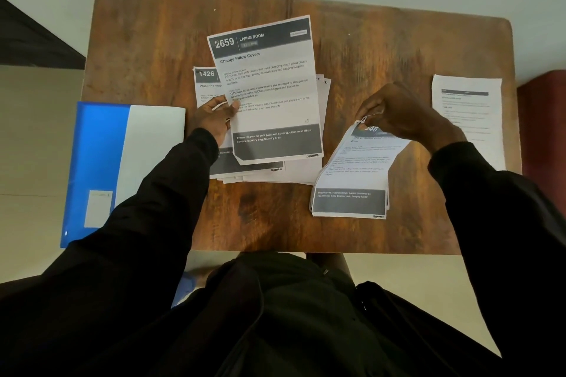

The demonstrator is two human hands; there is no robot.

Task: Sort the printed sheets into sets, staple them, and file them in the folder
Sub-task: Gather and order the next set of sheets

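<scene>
Brown wooden table (367, 49) fills the middle of the frame, with pale floor around it and a dark shape (27, 37) at the upper left edge.

At the left of the frame a blue folder (98, 144) lies flat, hanging partly past the table's left edge. A white panel (153, 144) covers its right half and a pale label (98, 208) sits near its lower left corner. The left black sleeve (159, 208) crosses the folder's lower right part and hides it.

Just right of the folder lies a loose pile of printed sheets (300, 171), fanned unevenly. A sheet headed 1426 (205, 79) peeks out at the pile's upper left. The left hand (214, 119) rests at the pile's left side and grasps the 2659 sheet (269, 86) by its left edge, thumb on top of the paper. That sheet, titled "Change Pillow Covers", lies tilted on top of the pile and covers most of it.

Right of the pile, apart from it, the right hand (398, 116) pinches the top edge of a small set (355, 174) of sheets between curled fingers and thumb. The set curves down to the table, its lower end lying flat. The hand hides most of the header, so the number reads only in part, and whether a staple joins the sheets cannot be told.

Farther right a single sheet (468, 119) lies flat near the table's right edge, its print too blurred to read. Beyond that edge stands something dark red (542, 119), perhaps a seat. The right sleeve (490, 208) covers the table's lower right corner.
</scene>
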